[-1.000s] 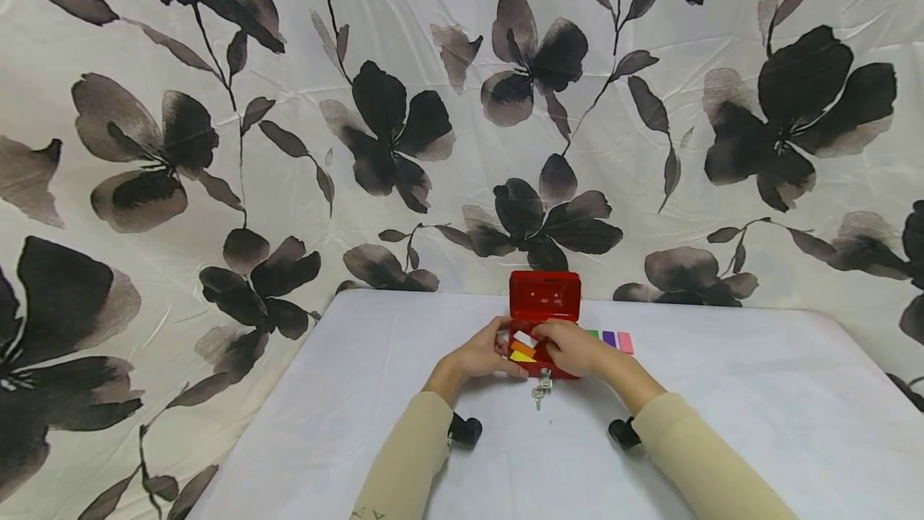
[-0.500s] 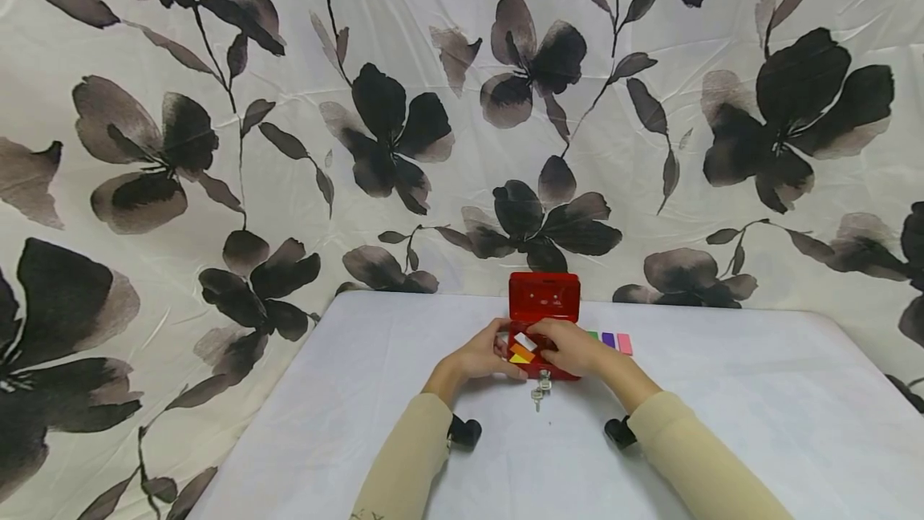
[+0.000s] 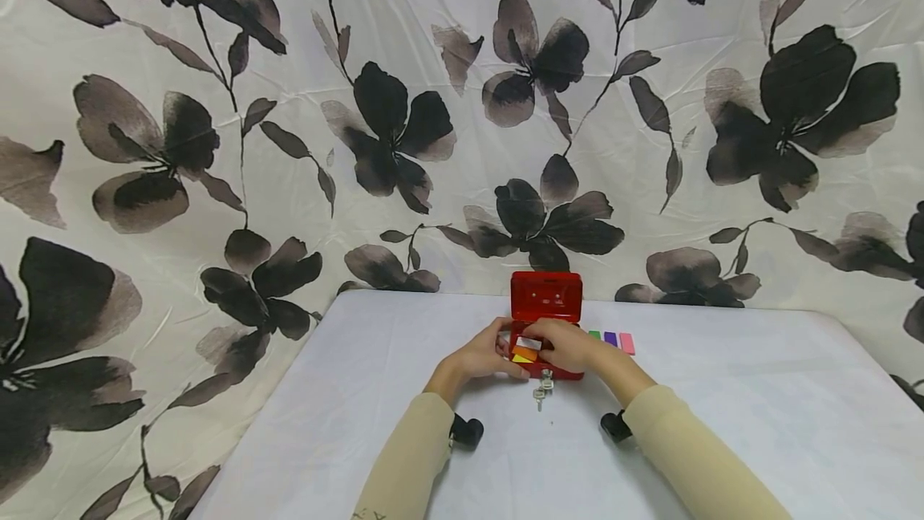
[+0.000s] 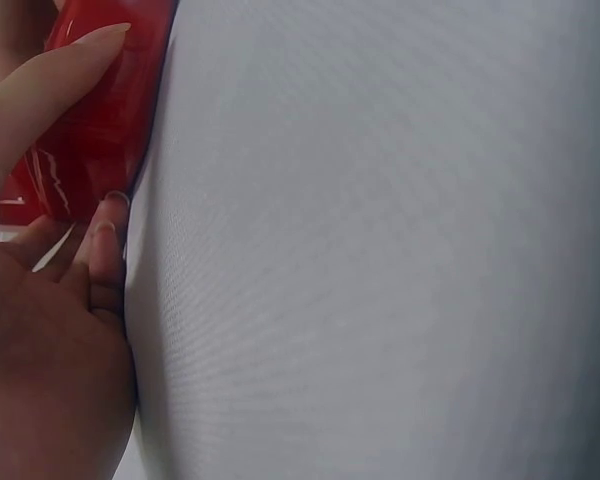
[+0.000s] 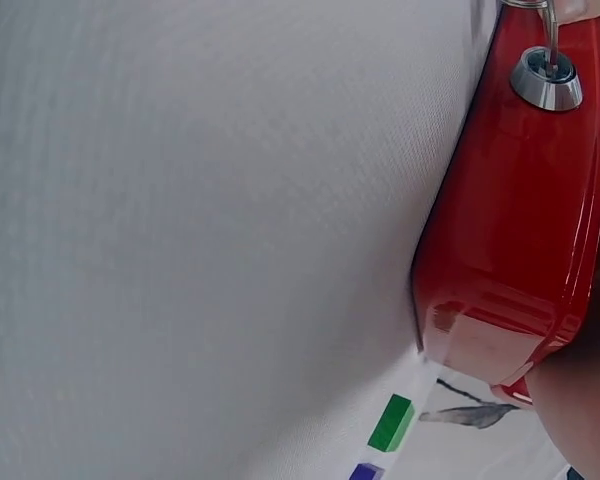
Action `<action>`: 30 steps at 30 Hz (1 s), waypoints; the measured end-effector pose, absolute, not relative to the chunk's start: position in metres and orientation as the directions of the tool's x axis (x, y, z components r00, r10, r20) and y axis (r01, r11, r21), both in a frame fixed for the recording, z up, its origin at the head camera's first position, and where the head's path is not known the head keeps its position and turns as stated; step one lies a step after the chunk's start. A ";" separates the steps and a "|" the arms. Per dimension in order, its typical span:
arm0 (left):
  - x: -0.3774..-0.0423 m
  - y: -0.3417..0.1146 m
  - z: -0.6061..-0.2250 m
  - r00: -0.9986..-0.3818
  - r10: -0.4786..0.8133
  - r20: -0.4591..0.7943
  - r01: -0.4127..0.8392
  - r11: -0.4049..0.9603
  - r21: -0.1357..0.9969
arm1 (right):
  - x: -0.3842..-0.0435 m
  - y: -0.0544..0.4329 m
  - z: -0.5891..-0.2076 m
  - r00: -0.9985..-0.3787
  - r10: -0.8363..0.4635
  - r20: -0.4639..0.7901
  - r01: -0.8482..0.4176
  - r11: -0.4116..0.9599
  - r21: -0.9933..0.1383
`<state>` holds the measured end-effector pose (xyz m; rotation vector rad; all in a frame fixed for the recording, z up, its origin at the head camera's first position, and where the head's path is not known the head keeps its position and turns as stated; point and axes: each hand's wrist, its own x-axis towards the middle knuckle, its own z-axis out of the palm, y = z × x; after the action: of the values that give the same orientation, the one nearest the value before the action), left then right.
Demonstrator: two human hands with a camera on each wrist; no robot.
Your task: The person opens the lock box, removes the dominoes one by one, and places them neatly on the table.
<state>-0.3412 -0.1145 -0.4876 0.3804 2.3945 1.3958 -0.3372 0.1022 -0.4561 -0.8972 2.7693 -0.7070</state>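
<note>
The red box point(image 5: 520, 220) stands at the lower middle of the head view, on the white counter point(image 3: 534, 472), its lid point(image 3: 546, 297) raised behind it. I suppose it is of thin metal, stiff and rather light; the glossy paint may be a little slippery. A good place to hold it, in my opinion, is the corner at its left end. There the left hand point(image 3: 482, 351) has it: the grip is closed around the corner, with the thumb on the front wall. The right hand point(image 3: 573, 345) reaches into the box, just beside the white block point(image 3: 529, 343); its grip is mostly hidden, so I cannot tell how wide it is or whether it has hold of something. The small blocks seem light, firm and not fragile, best pinched by the long sides.

I count one box and six blocks: inside, one white, one orange block point(image 3: 525, 354), one yellow block point(image 3: 521, 359); on the counter, to the right, one green block point(image 3: 594, 335), one purple block point(image 3: 610, 339), one pink block point(image 3: 627, 343). More could be hidden under the right hand. At the single lock point(image 5: 546, 94) hangs at least one key point(image 3: 539, 397).
</note>
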 end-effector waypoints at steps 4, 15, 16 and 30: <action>-0.340 -0.114 -0.486 -0.910 0.383 -0.158 0.052 0.484 0.874 | -0.338 0.103 -0.455 -0.804 -0.595 0.023 -0.531 0.699 -0.478; -0.339 -0.113 -0.487 -0.910 0.384 -0.154 0.061 0.494 0.868 | -0.340 0.103 -0.447 -0.788 -0.611 -0.072 -0.513 0.717 -0.472; -0.339 -0.113 -0.486 -0.909 0.386 -0.156 0.060 0.492 0.868 | -0.339 0.103 -0.446 -0.782 -0.618 -0.083 -0.519 0.718 -0.464; -0.341 -0.114 -0.489 -0.909 0.386 -0.156 0.054 0.482 0.875 | -0.339 0.103 -0.437 -0.788 -0.588 -0.181 -0.485 0.775 -0.405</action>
<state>-0.3406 -0.1141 -0.4886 0.3710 2.4002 1.3992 -0.3388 0.1027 -0.4374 -0.8289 2.6712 -0.4910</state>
